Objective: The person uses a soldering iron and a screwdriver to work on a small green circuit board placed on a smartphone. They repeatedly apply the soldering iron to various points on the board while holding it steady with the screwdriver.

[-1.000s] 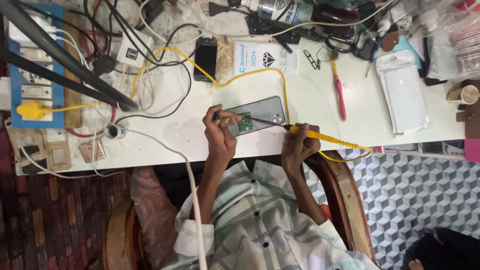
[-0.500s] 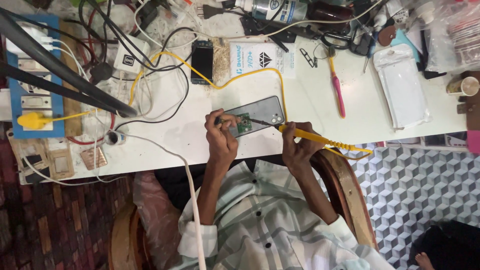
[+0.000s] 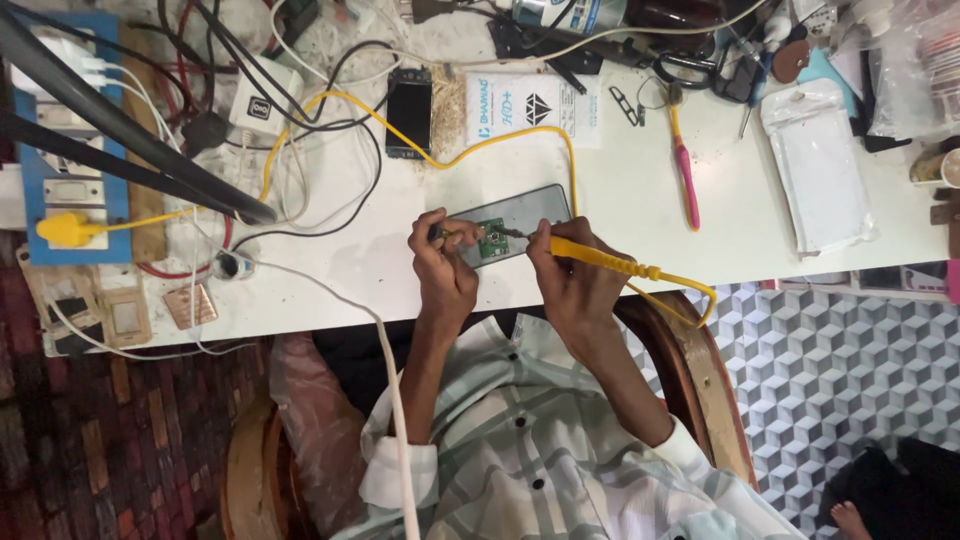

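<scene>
A small green circuit board (image 3: 492, 241) lies on a grey phone-shaped slab (image 3: 530, 208) near the white table's front edge. My left hand (image 3: 443, 268) rests just left of the board and pinches a thin dark tool whose tip touches it. My right hand (image 3: 572, 283) grips a yellow-handled soldering iron (image 3: 600, 258) like a pen. The iron's metal tip reaches the board from the right. Its yellow cord (image 3: 470, 155) loops up across the table to a yellow plug (image 3: 58, 229) at the left.
The white table (image 3: 330, 290) is crowded at the back with cables, a small dark phone (image 3: 409, 112), a white packet (image 3: 520, 105), a pink-handled tool (image 3: 686, 180) and a clear pouch (image 3: 815, 165). A blue power strip (image 3: 70, 150) stands at far left. A wooden chair (image 3: 700, 370) holds me.
Both hands stay at the board with the iron's tip on it. The view has shifted slightly, so the table sits a little lower in frame.
</scene>
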